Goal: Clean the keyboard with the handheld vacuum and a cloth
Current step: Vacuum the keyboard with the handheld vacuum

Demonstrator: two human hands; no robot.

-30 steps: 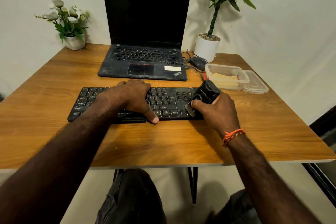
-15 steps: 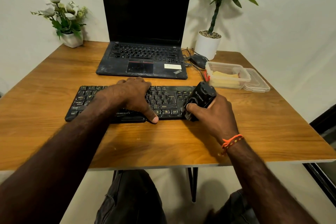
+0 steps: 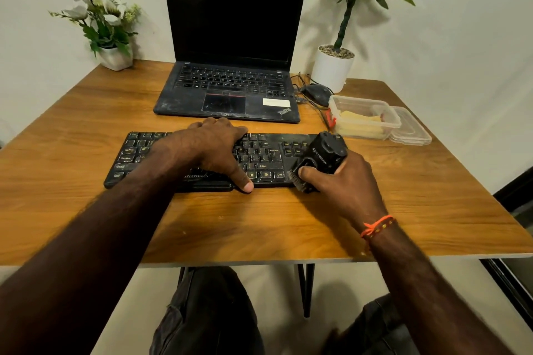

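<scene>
left hand flat on keyboard | right hand grips vacuum, brush on keys

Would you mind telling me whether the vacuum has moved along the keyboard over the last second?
Yes. The vacuum has slid slightly left along the keyboard, toward the left hand, which stays put.

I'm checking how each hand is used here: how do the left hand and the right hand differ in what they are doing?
The left hand lies flat with fingers spread on the middle of the keyboard, while the right hand curls round the handheld vacuum. The left hand holds nothing; the right hand holds the vacuum's brush tip on the keyboard's right end. Only the right wrist wears an orange thread band. Both hands are at the keyboard.
</scene>
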